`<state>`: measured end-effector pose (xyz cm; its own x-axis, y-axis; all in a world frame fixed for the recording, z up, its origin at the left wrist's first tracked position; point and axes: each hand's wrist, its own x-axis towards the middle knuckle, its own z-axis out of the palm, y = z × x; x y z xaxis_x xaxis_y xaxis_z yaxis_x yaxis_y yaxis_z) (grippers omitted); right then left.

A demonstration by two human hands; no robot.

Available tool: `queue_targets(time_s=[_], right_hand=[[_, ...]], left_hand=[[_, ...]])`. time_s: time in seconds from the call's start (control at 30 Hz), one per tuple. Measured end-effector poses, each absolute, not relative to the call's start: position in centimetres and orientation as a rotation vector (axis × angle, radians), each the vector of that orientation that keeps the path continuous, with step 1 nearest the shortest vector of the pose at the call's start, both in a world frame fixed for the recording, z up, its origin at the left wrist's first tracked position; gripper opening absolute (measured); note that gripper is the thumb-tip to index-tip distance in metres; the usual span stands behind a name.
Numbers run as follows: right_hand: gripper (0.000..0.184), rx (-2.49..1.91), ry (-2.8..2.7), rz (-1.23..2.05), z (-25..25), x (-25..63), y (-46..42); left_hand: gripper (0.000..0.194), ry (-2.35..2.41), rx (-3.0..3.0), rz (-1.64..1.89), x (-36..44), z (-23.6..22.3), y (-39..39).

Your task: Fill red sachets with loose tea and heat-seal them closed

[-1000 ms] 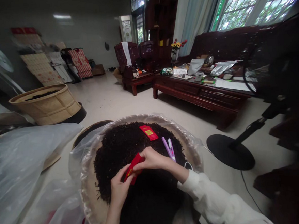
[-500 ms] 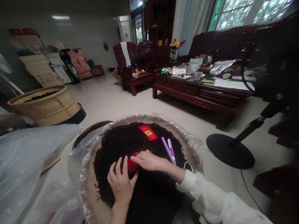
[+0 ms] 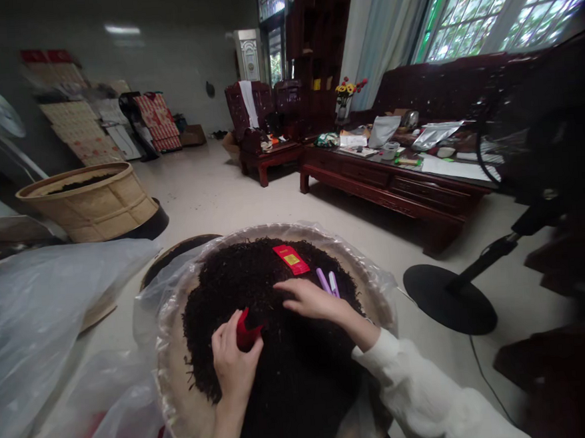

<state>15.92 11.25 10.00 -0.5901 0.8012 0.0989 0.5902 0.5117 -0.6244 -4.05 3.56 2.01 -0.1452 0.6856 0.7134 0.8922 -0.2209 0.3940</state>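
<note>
My left hand (image 3: 233, 358) grips a small red packet (image 3: 245, 336), fingers on one side and thumb on the other, its mouth spread toward the right. My right hand (image 3: 312, 299) is off the packet, just over the dark dried leaves (image 3: 231, 273), which look like tea; its fingers are stretched and nothing shows in them. Beyond it a flat red packet (image 3: 291, 260) with a yellow label lies on the leaves. A purple-and-white clamp tool (image 3: 323, 281), like a mini hair straightener, is partly hidden behind my right wrist. A plastic-lined round basket (image 3: 173, 387) contains the leaves.
A woven basket (image 3: 91, 209) with dark contents stands at left, near plastic sheeting (image 3: 52, 302). To the right is a black fan base (image 3: 448, 299) with a cord. A cluttered wooden table (image 3: 370, 187) stands behind; stacked boxes (image 3: 73, 124) line the back wall.
My right hand has let go of the red packet and moved right, now covering part of the purple tool. The packet in my left hand now shows its spread mouth.
</note>
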Motion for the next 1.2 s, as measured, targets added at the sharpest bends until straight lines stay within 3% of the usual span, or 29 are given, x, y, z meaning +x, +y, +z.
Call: queue_targets(time_s=[0.1, 0.17, 0.37, 0.53, 0.73, 0.9, 1.07, 1.2], right_hand=[[0.087, -1.283, -2.699, 0.636, 8.1, 15.8, 10.9], [0.091, -1.318, -2.741, 0.506, 7.2, 15.0, 10.5], [0.043, -1.353, -2.595, 0.468, 6.4, 13.9, 10.8], [0.022, -1.253, -2.314, 0.649, 6.6, 15.0, 11.6], [0.018, -1.037, -2.053, 0.816, 9.8, 15.6, 11.8], [0.018, -0.913, -2.067, 0.766, 12.4, 13.6, 10.3], [0.034, -0.907, -2.084, 0.846, 12.5, 12.0, 9.3], [0.025, -0.96, -2.037, 0.809, 11.9, 12.4, 9.2]], left_hand=[[0.046, -1.799, -1.929, -1.346, -4.3, 1.7, 3.5], [0.046, -1.79, -1.948, -1.367, -4.4, 1.5, 3.5], [0.044, -1.84, -1.989, -1.382, -4.8, 1.7, 3.6], [0.046, -1.895, -1.999, -1.4, -4.7, 2.0, 3.7], [0.047, -1.971, -2.018, -1.391, -4.1, 2.7, 4.0], [0.047, -1.954, -1.997, -1.356, -3.7, 3.2, 4.4], [0.045, -1.976, -1.956, -1.338, -3.6, 3.3, 4.5], [0.047, -1.977, -1.944, -1.365, -3.8, 3.2, 4.5]])
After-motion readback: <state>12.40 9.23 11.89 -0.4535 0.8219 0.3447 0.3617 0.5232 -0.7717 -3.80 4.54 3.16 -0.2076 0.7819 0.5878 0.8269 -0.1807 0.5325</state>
